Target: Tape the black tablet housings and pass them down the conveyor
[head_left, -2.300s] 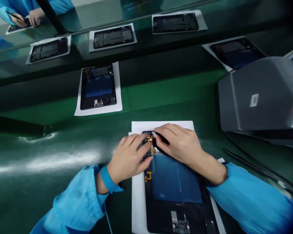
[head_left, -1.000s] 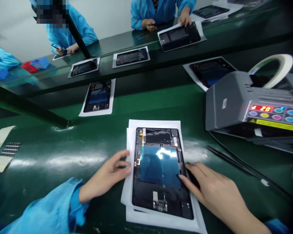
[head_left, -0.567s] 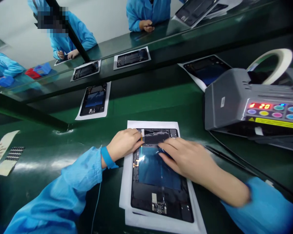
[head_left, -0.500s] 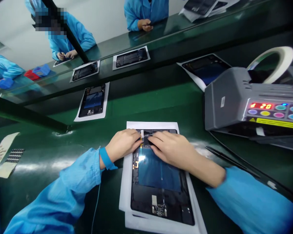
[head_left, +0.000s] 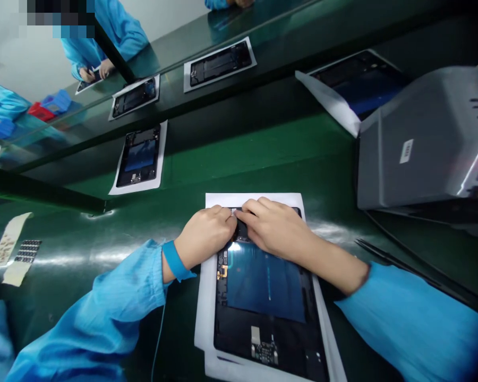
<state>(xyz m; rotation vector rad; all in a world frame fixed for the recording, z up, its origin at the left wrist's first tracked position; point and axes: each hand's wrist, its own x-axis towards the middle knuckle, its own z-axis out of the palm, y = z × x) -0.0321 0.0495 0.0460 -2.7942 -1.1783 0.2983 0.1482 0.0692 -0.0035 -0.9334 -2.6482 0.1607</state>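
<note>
An opened tablet (head_left: 271, 334) lies on white sheets (head_left: 207, 297), its blue battery panel (head_left: 263, 281) and small circuit boards exposed. Over its upper left corner is my left hand (head_left: 207, 233), fingers curled together and tips tucked out of sight; a blue wrist strap (head_left: 176, 261) circles that wrist. My right hand (head_left: 276, 228) bends over the upper edge, its fingertips meeting those of the left. A small white strip (head_left: 234, 211) shows between the fingertips. What either hand grips there is hidden.
A grey tape dispenser (head_left: 414, 154) stands at the right, near black tweezers (head_left: 378, 252). Other opened tablets (head_left: 139, 156) lie on paper farther back. Small parts sheets (head_left: 14, 246) are at the left. A co-worker's hands (head_left: 95, 73) work across the bench.
My right hand has moved left and up, so its fingertips now meet the left hand's. The white strip is more covered. The view has shifted, cutting off the dispenser's tape roll.
</note>
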